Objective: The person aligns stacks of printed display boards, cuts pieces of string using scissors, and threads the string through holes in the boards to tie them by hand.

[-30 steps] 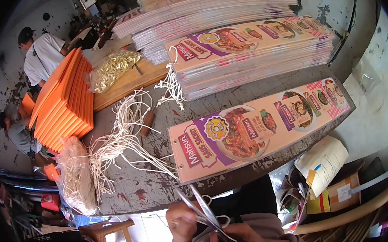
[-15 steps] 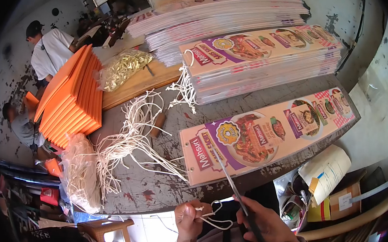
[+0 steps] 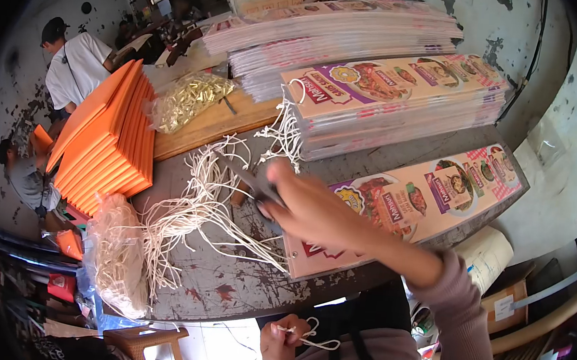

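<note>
My left hand (image 3: 280, 340) is closed in front of my body, pinching a short white cord (image 3: 322, 343) whose loop hangs out to the right. Over the table, my right hand (image 3: 303, 205) grips dark-handled scissors (image 3: 242, 173), blades pointing up and left above a tangle of white cords (image 3: 190, 202). Beneath that forearm lies a long printed sheet pack (image 3: 403, 204) with food pictures; part of its left end is covered by my hand. Partly hidden beside the scissors is a small brown wooden handle (image 3: 238, 195).
Tall stacks of printed packs (image 3: 396, 131) stand at the back, white cords hanging from the nearest. Orange folded pieces (image 3: 110, 144), a bag of brass-coloured parts (image 3: 189, 103) and a bag of cords (image 3: 121, 254) sit on the left. Two people (image 3: 79, 66) are beyond the table.
My right hand has carried the scissors from near my left hand up and left over the table to the cords. My left hand stays low with the cord, slightly lower.
</note>
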`<state>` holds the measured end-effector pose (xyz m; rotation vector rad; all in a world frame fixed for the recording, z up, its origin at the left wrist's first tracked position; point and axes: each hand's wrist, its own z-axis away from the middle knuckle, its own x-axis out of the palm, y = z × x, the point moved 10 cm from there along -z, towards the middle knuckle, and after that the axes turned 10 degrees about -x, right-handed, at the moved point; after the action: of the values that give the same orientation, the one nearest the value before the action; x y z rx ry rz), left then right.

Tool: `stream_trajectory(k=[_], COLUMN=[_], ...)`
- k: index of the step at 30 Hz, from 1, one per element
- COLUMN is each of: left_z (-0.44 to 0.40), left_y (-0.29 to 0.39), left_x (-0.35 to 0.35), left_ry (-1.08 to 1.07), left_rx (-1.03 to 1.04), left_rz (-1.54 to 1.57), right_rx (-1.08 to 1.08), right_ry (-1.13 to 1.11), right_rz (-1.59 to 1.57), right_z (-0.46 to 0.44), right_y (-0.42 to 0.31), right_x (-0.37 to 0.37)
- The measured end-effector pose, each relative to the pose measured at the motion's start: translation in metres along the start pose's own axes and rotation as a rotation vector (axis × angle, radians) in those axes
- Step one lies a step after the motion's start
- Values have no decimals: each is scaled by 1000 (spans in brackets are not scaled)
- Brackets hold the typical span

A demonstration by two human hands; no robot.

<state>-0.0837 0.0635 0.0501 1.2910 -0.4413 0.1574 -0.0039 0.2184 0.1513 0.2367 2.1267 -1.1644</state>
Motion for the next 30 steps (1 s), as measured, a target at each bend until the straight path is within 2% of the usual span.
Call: stream_trajectory(k=[1,3,5,6,8,9,11,13,14,16,17,19,21,25,27,29,30], left_z=[3,9,17,26,30,30,27,34,27,19,15,1,-9,-22,-24,-27,-27], left_y=[-1,0,9,-15,-61,-70,-42,27,54,74,81,79,78,57,47,39,37], left_x=[-6,-14,-25,-65,-109,-119,-101,-83,-58,-58,-55,-43,-10,38,47,58,63], left_ry=[22,42,93,90,85,80,45,359,177,156,149,118,-32,-210,-222,-257,-263], left_rx=[-18,-34,27,162,153,136,119,275,376,430,438,323,324,237,186,101,82], left_rz=[11,16,-26,47,128,217,193,-22,-43,-45,-18,11,-90,-298,-259,-300,-310], right_rx=[38,-60,-38,-42,-227,-229,-273,-290,-314,-334,-317,-554,-558,-356,-365,-214,-266], right_ry=[5,107,108,112,142,144,33,-23,-39,-114,-169,-339,-273,-243,-167,-104,-93], right_rz=[46,214,387,383,749,744,862,835,749,291,-83,-538,-507,-714,-692,-833,-811], right_z=[-29,-80,-111,-121,-137,-141,-142,-130,-121,-94,-72,-22,19,71,83,93,95], right_y=[13,30,45,52,38,39,42,39,31,1,-20,-74,-81,-56,-52,-33,-36], right_x=[8,19,28,31,35,34,44,42,38,22,12,3,1,2,-7,-9,-14])
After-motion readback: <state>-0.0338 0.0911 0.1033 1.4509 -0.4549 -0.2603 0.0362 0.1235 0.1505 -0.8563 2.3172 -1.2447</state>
